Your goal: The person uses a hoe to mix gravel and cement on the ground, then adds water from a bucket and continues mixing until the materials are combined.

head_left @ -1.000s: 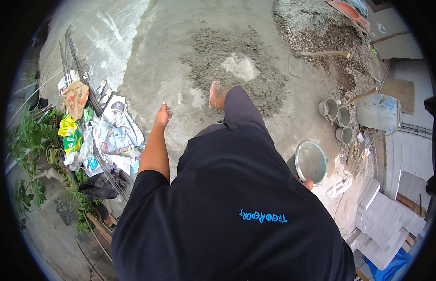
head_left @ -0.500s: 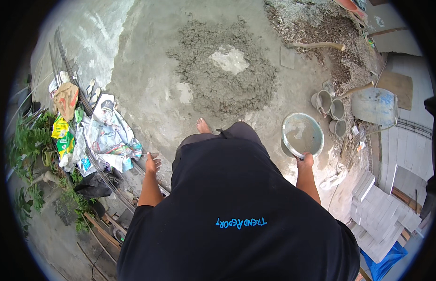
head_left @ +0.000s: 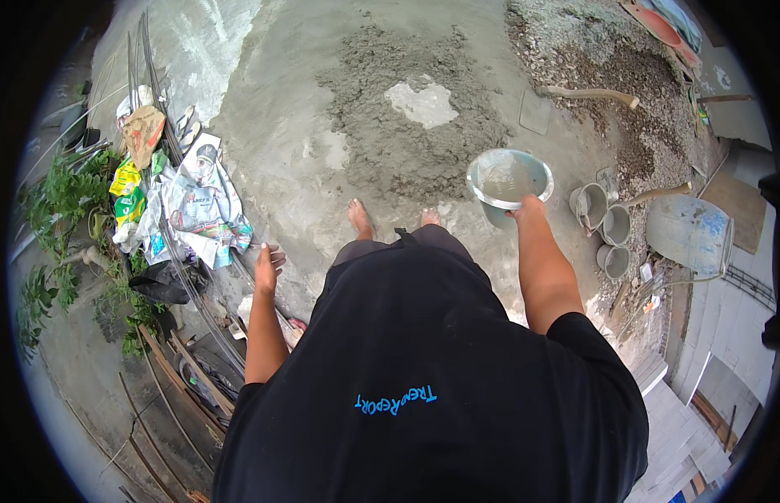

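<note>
My right hand [head_left: 526,209] grips the near rim of a pale green-grey bucket [head_left: 497,207] with cloudy water in it. The bucket is tilted a little and held out in front of me on the right. Beyond it lies a ring of wet grey mortar mix [head_left: 381,101] on the concrete, with a pale pool of water [head_left: 422,104] in its middle. My left hand [head_left: 270,267] hangs at my left side, fingers apart and holding nothing, close to crumpled printed sacks [head_left: 197,210].
Several small grey buckets [head_left: 588,206] and a blue-white plastic container [head_left: 688,233] stand on the right. A hoe [head_left: 591,95] lies by the gravel heap [head_left: 608,67]. Long metal rods [head_left: 184,281] and green plants [head_left: 71,197] line the left; stacked grey tiles [head_left: 671,436] lie at lower right.
My right arm has stretched forward and left, carrying the bucket toward the mortar ring and tilting it. My left hand stays empty at my side, and the view has shifted somewhat.
</note>
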Available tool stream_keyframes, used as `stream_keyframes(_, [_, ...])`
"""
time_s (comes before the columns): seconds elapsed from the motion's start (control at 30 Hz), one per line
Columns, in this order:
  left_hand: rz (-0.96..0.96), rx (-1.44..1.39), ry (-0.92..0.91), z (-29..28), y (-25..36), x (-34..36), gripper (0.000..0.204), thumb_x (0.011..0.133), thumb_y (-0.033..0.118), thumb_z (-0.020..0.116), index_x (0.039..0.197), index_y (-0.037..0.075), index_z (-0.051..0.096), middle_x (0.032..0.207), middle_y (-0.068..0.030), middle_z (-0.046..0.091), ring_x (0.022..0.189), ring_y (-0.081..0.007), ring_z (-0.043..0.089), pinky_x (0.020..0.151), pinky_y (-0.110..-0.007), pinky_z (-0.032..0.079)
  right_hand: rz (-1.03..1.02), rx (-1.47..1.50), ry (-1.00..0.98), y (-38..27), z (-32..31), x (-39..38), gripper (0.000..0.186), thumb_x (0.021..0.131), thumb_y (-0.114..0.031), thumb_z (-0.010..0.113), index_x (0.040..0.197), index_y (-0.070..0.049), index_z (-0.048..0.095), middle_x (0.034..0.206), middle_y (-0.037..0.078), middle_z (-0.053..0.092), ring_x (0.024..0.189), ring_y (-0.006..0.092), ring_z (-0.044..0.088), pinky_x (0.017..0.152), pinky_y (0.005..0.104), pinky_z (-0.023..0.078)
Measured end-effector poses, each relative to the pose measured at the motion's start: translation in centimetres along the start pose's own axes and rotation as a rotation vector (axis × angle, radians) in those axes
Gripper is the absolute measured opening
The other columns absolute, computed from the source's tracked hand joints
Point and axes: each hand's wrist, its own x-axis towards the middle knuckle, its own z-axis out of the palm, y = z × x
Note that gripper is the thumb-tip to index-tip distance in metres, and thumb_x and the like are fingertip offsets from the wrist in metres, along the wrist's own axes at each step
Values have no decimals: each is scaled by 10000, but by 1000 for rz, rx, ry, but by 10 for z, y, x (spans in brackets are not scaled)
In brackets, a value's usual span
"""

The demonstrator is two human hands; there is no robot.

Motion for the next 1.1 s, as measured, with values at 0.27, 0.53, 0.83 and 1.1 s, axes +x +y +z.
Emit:
stream_keyframes(0.27, [-188,-87,72,41,-103,-69,702,986,650,351,1308,57,547,1129,-139,671,1024,-257,636,861,-425,459,-81,-211,-28,-77,33,24,413,931,-26,484,1337,46,496,1246,278,602,948,468,689,675,669,574])
stream_keyframes(0.53, [-478,-216,18,110,-203,-115,777,980,680,280,1396,58,489,1246,-154,641,1102,-294,609,932,-476,427,-108,125,-215,-87,-21,38,406,858,66,472,1255,112,401,1250,301,478,1056,525,605,768,733,557])
stream_keyframes(0.83, [-236,-150,68,109,-125,-98,725,985,664,330,1322,57,539,1173,-135,652,1072,-266,622,920,-455,446,-49,440,-179,-41,-125,56,339,828,73,508,1154,77,415,1177,218,455,1049,457,574,822,773,520])
stream_keyframes(1.1, [-175,-43,18,105,-84,-72,714,986,662,339,1336,73,538,1181,-136,652,1084,-270,617,939,-449,447,3,449,28,-6,-194,51,283,808,39,490,1091,40,491,1158,235,471,1046,460,566,835,706,543])
